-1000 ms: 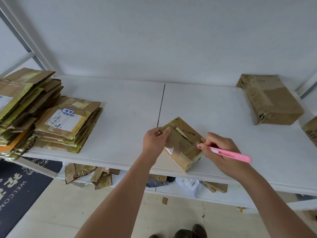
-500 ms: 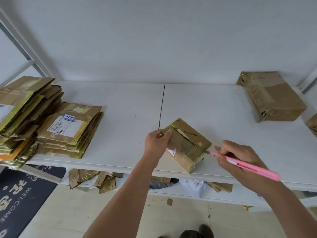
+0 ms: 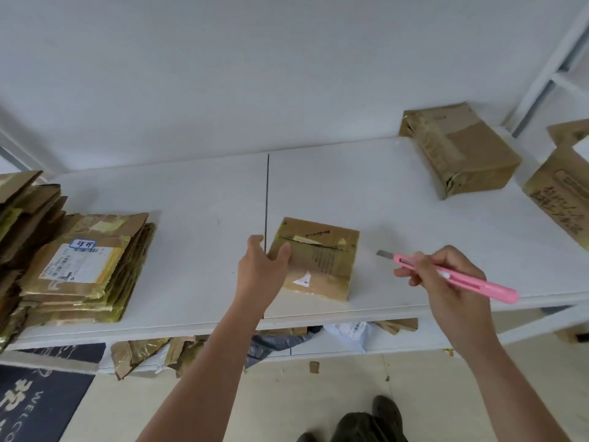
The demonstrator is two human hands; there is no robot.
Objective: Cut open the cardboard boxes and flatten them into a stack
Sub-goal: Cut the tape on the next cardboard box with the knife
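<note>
Flattened stacks point(image 3: 79, 269): two piles of flattened cardboard lie at the left end of the white table point(image 3: 197, 202), one partly cut off by the frame edge; the nearer one carries a white shipping label on top.

Left hand point(image 3: 259, 269): fingers spread and fairly straight, thumb against the left end of the small box; it steadies the box more than it grips it, and nothing is enclosed in the palm.

Small box point(image 3: 315, 260): sits near the front edge of the table, just right of the seam between the two table panels. A slit runs along its taped top and the flaps have not been lifted.

Handling, as a judgement: the box looks light, thin-walled and a little crushed, so it should fold easily once the tape is through. The glossy tape looks slippery; bare cardboard at the ends or corners seems the better hold.

Right hand point(image 3: 446, 275): fingers curled round the pink utility knife point(image 3: 452, 277) like a pen, blade extended and pointing left, clear of the box.

Uncut boxes: a larger taped box point(image 3: 462, 151) stands at the back right, well apart; another box with handwriting point(image 3: 561, 193) is cut off at the right edge.

Count: three boxes still standing, two flattened piles, one knife.
</note>
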